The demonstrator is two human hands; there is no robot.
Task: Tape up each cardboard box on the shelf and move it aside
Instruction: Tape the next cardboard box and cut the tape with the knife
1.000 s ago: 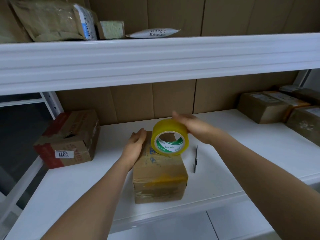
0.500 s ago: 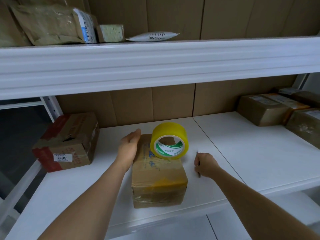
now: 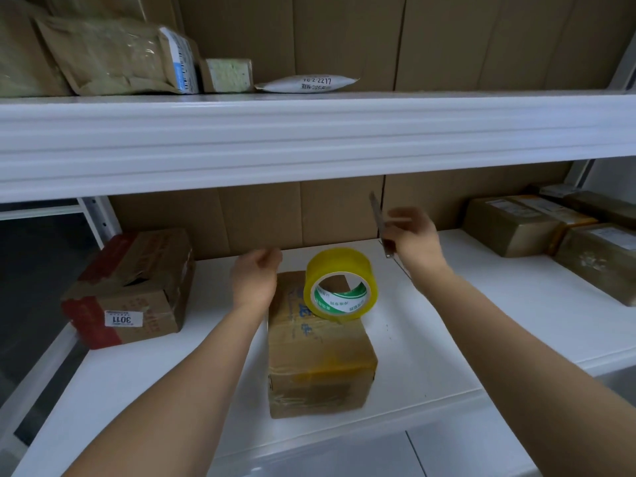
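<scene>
Open shelf at 3 and 9 o'clock of the middle box

White shelf (image 3: 447, 339) lies bare between the middle box (image 3: 318, 356) and the wrapped boxes (image 3: 537, 225) at 2 o'clock; a torn box (image 3: 134, 287) stands at 9 o'clock, and the upper shelf (image 3: 309, 139) closes off 12 o'clock.

A parcel storeroom: white shelving (image 3: 309, 139) stacked with taped boxes (image 3: 509, 225).

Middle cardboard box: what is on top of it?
A yellow tape roll stands on edge on the cardboard box, with tape stuck across the top. The box's contents are hidden.
</scene>
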